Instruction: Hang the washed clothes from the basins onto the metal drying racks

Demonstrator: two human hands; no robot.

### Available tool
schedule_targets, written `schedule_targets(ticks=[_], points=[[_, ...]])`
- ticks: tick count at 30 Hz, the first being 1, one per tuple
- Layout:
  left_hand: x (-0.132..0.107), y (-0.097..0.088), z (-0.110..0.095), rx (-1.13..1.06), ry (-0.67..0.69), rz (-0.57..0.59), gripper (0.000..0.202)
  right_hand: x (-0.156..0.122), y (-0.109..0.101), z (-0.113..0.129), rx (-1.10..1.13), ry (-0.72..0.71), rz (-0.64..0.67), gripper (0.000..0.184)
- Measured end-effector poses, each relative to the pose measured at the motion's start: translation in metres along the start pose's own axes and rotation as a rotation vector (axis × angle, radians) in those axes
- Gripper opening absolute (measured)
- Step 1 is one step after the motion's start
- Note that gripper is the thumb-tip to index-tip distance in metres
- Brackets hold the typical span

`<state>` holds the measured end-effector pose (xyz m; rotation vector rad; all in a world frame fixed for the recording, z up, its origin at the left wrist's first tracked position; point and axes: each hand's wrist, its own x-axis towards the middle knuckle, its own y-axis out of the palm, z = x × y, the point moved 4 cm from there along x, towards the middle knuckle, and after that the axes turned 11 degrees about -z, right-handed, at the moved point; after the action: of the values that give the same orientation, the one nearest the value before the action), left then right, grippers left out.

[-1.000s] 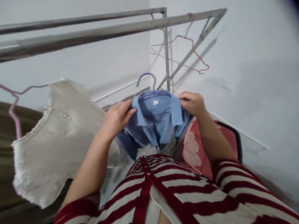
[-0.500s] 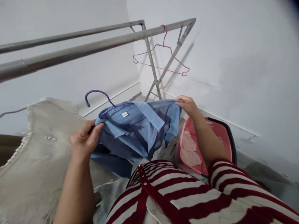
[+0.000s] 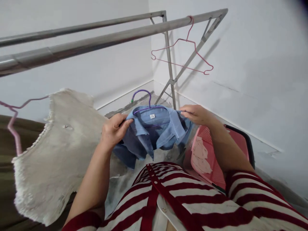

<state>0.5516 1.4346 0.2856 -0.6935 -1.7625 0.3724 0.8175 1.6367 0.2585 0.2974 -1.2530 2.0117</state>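
A blue collared shirt [image 3: 144, 141] hangs in front of me on a purple hanger [image 3: 141, 91], whose green-tipped hook rises out of the collar. My left hand [image 3: 115, 130] pinches the shirt near the collar, thumb on top. On the other side, my right hand [image 3: 196, 114] grips the far shoulder, with a bit of the hanger's end showing at the fingertips. The collar lies open and a small white label shows inside it. The lower part of the shirt drops out of sight behind my body.
Overhead runs a metal drying rack [image 3: 108, 36] with a bare pink hanger [image 3: 187, 40] on its front bar. At left hangs a cream garment [image 3: 64, 150] on another pink hanger [image 3: 16, 128], beside dark olive cloth [image 3: 6, 173]. A pink basket [image 3: 237, 141] holding pale pink cloth [image 3: 201, 155] stands at right.
My hands have come closer together, and the shirt is less stretched out between them. My right hand now holds the shoulder where the hanger's end sits. The view has shifted left.
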Motion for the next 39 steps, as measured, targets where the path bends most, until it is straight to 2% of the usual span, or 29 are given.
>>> schedule_targets(ticks=[2,5,7,9,11,12,14,16,19,22,25,29,32,34,37,39], points=[[0.001,0.002,-0.001,-0.028,0.035,0.026,0.022,-0.001,0.010,0.004,0.027,0.042,0.026,0.027],[0.003,0.002,-0.004,-0.067,0.083,0.008,0.019,-0.006,0.017,0.004,0.187,0.128,-0.027,0.027],[0.003,0.002,-0.006,-0.042,0.111,-0.078,0.020,-0.008,0.019,0.003,0.275,0.220,-0.089,0.027],[-0.002,0.002,-0.006,0.007,0.121,-0.215,0.028,-0.007,0.019,0.003,0.332,0.325,-0.167,0.026],[-0.015,0.004,-0.003,0.034,0.090,-0.343,0.033,-0.003,0.020,0.004,0.404,0.434,-0.254,0.024],[-0.025,0.006,-0.001,0.029,0.061,-0.368,0.033,0.000,0.021,0.006,0.463,0.487,-0.293,0.024],[-0.049,0.015,0.004,-0.013,-0.021,-0.317,0.027,0.007,0.025,0.010,0.622,0.577,-0.344,0.023],[-0.078,0.027,0.009,-0.078,-0.119,-0.189,0.024,0.018,0.030,0.020,0.778,0.619,-0.368,0.023],[-0.120,0.038,0.015,-0.160,-0.291,-0.070,0.024,0.039,0.037,0.043,0.889,0.572,-0.366,0.027],[-0.151,0.042,0.019,-0.222,-0.426,-0.055,0.024,0.064,0.046,0.068,0.865,0.469,-0.350,0.028],[-0.170,0.041,0.023,-0.255,-0.517,-0.062,0.025,0.090,0.063,0.083,0.833,0.398,-0.355,0.028],[-0.187,0.035,0.031,-0.273,-0.591,-0.074,0.026,0.114,0.098,0.083,0.824,0.396,-0.364,0.032],[-0.195,0.033,0.036,-0.277,-0.626,-0.099,0.026,0.119,0.122,0.084,0.773,0.375,-0.328,0.036],[-0.198,0.035,0.036,-0.281,-0.644,-0.085,0.027,0.116,0.129,0.090,0.734,0.337,-0.309,0.038],[-0.200,0.044,0.030,-0.303,-0.655,0.007,0.027,0.103,0.123,0.098,0.661,0.269,-0.330,0.039],[-0.201,0.054,0.022,-0.321,-0.667,0.108,0.028,0.087,0.112,0.094,0.583,0.204,-0.376,0.037]])
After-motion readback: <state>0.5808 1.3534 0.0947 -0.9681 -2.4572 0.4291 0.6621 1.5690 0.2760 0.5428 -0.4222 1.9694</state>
